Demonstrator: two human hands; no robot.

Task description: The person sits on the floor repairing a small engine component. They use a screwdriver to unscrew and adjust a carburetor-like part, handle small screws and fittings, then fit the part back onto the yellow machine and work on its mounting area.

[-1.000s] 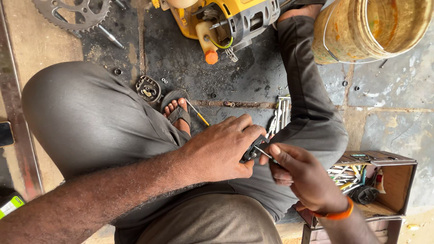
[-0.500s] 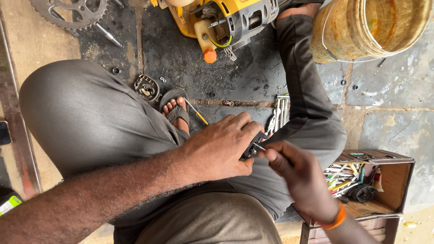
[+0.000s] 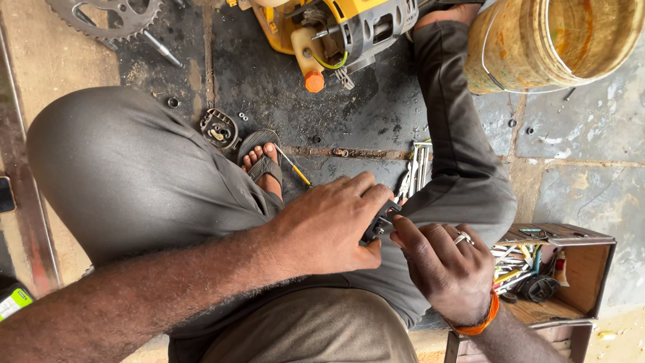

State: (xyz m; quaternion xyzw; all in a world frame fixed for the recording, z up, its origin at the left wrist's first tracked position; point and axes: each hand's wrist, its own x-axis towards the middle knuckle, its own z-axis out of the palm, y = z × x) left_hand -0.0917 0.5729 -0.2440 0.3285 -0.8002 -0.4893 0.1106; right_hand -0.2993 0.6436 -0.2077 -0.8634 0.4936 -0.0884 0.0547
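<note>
Dull dark metal part (image 3: 380, 224) pinched over matt grey cloth trousers (image 3: 134, 175); beside that knee, worn wooden toolbox (image 3: 591, 269), glossy yellow plastic machine housing (image 3: 363, 17), grimy plastic bucket (image 3: 537, 44), rough stained stone floor (image 3: 591, 134).

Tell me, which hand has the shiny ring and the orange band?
The right hand: silver ring on a finger, orange band at its wrist. The left hand is bare.

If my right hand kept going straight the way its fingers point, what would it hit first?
The right hand points up-left at the small dark metal part pinched in the left hand, already touching it. Beyond that come the left-hand fingers, though depth is unclear.
</note>
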